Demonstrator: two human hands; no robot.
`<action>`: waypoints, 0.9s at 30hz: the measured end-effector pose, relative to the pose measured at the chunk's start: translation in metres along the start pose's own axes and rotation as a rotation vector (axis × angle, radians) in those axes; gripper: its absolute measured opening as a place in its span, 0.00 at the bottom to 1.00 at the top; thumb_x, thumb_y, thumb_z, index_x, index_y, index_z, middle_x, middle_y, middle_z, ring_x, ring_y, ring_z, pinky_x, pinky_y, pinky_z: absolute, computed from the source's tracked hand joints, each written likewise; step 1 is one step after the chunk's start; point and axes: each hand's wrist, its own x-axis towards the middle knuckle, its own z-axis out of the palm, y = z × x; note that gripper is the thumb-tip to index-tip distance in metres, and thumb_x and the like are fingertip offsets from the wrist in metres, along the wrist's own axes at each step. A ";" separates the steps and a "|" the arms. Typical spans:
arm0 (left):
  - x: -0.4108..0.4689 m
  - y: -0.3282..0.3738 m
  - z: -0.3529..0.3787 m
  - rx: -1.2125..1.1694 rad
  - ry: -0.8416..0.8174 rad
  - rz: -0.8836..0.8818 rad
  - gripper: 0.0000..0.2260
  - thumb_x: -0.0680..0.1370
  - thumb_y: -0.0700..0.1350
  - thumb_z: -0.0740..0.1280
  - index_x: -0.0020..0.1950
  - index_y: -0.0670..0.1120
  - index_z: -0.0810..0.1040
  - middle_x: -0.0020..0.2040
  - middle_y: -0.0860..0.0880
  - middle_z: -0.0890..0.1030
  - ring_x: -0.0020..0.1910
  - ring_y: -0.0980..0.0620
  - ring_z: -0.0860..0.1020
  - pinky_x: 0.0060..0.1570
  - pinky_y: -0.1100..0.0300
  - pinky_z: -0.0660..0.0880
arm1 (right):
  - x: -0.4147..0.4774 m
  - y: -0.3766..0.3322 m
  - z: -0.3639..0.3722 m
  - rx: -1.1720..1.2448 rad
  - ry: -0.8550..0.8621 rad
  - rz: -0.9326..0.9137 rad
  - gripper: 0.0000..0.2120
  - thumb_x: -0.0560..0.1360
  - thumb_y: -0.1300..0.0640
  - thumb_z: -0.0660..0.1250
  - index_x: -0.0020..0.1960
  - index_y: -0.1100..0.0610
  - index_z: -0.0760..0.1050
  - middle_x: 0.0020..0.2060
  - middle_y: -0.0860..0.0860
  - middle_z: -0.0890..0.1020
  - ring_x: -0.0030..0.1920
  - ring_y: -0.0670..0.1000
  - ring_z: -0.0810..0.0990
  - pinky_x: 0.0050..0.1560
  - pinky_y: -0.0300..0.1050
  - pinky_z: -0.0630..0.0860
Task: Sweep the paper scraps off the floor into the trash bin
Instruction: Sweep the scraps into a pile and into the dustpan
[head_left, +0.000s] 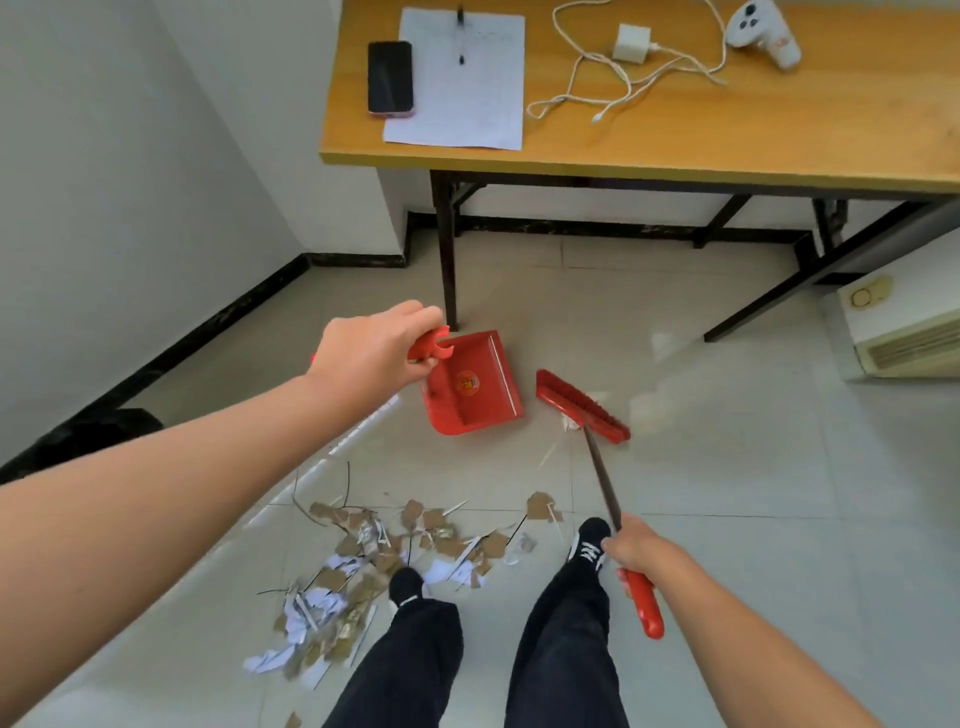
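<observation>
Paper scraps (384, 561) on floor (727, 467), dustpan (475, 389) beside broom (582, 405)

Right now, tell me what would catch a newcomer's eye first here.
The red dustpan held by the left hand and the red broom gripped by the right hand stand out mid-floor. Paper scraps litter the tiles around the person's shoes.

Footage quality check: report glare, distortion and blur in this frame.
Head view: bright glare streaks the floor tiles right of the broom; wide-angle stretch swells the left forearm near the frame edge; the paper scraps by the shoes look slightly soft, the dustpan crisper.
</observation>
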 end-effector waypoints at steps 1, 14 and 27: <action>-0.015 -0.012 -0.004 0.008 0.004 -0.004 0.09 0.75 0.53 0.65 0.43 0.51 0.68 0.43 0.51 0.75 0.38 0.48 0.78 0.29 0.55 0.72 | -0.011 -0.001 0.014 -0.003 -0.015 -0.010 0.13 0.76 0.61 0.59 0.60 0.59 0.66 0.30 0.59 0.75 0.24 0.53 0.72 0.29 0.45 0.74; -0.163 -0.059 -0.028 0.047 0.054 -0.156 0.09 0.73 0.47 0.68 0.42 0.50 0.67 0.45 0.52 0.78 0.43 0.45 0.80 0.34 0.54 0.74 | -0.113 0.090 0.126 0.014 -0.077 0.097 0.17 0.77 0.62 0.47 0.63 0.52 0.64 0.34 0.56 0.72 0.25 0.50 0.69 0.24 0.38 0.70; -0.293 -0.064 -0.053 0.039 0.170 -0.163 0.11 0.74 0.50 0.69 0.45 0.48 0.68 0.48 0.51 0.80 0.48 0.44 0.80 0.38 0.50 0.76 | -0.170 0.095 0.252 0.278 -0.121 0.081 0.08 0.73 0.68 0.50 0.40 0.64 0.67 0.21 0.55 0.69 0.21 0.51 0.67 0.24 0.42 0.66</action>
